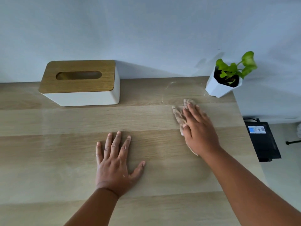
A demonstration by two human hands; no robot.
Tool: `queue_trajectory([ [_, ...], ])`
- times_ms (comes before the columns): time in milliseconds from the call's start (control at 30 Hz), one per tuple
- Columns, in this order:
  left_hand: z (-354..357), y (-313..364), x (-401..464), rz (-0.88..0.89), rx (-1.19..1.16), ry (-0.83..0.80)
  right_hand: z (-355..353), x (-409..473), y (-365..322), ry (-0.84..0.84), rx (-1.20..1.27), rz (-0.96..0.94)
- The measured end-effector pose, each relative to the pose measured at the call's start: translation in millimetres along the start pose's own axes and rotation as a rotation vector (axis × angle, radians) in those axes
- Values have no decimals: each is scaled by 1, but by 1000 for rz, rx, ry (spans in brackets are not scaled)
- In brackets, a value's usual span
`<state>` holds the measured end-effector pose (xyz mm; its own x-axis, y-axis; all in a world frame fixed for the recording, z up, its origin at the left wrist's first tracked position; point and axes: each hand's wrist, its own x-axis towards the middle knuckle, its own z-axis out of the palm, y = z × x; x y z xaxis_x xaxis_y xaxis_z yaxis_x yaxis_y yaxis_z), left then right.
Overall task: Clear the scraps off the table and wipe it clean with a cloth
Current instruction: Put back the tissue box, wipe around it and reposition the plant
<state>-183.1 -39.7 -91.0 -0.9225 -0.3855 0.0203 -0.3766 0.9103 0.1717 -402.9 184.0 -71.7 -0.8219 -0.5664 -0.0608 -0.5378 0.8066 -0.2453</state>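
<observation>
1. Right hand at right of centre, fingers straight and spread, pressing flat on the cloth; no pinching grip, just palm and fingers bearing down.
2. Left hand at lower centre, fingers splayed and flat on the desk, holding nothing, apparently bracing.
3. Cloth crumpled and beige, mostly hidden under the right hand, poking out past the fingertips toward the upper left and at the wrist.
4. Faint pale streaks and specks on the desk just above the cloth, between the tissue box and the plant pot; probably residue not yet wiped.
5. No larger scraps visible; wiping likely the step in hand.
6. Risk: a sweep toward the upper right could knock the plant pot, near the cloth and close to the desk's right edge; looks light and easy to tip, spilling soil.
7. Risk: a flat hand with no pinch may slide off the bunched cloth, leaving a patch missed.
8. Risk: pushing crumbs rightward could send them over the edge, onto the black device below.
9. Open room: broad bare wood toward the lower left and centre; tight at the upper right, with wall behind and the desk edge just beside.
</observation>
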Motion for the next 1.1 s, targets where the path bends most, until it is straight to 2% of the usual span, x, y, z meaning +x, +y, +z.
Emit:
queue_trajectory([
  [133,2,0,-1,4,-13,9,1,48,-13,42,-12,213],
  [300,3,0,0,2,-15,6,7,113,-49,63,1,238],
  [400,2,-1,0,1,-12,-5,12,124,-77,46,-4,136],
  [533,1,0,0,-7,-14,-16,17,95,-97,-1,-29,-109],
  [633,0,0,0,-4,-15,-23,18,53,-87,-16,-16,-264],
  [700,0,0,1,-5,-15,-24,17,27,-67,12,-39,-286],
  [900,-1,1,0,-5,-27,-15,9,22,-22,42,-153,74],
  [1033,0,0,0,2,-37,4,13,72,-46,79,-85,274],
  [1100,2,0,-1,7,-39,16,16,98,-67,83,-53,303],
])
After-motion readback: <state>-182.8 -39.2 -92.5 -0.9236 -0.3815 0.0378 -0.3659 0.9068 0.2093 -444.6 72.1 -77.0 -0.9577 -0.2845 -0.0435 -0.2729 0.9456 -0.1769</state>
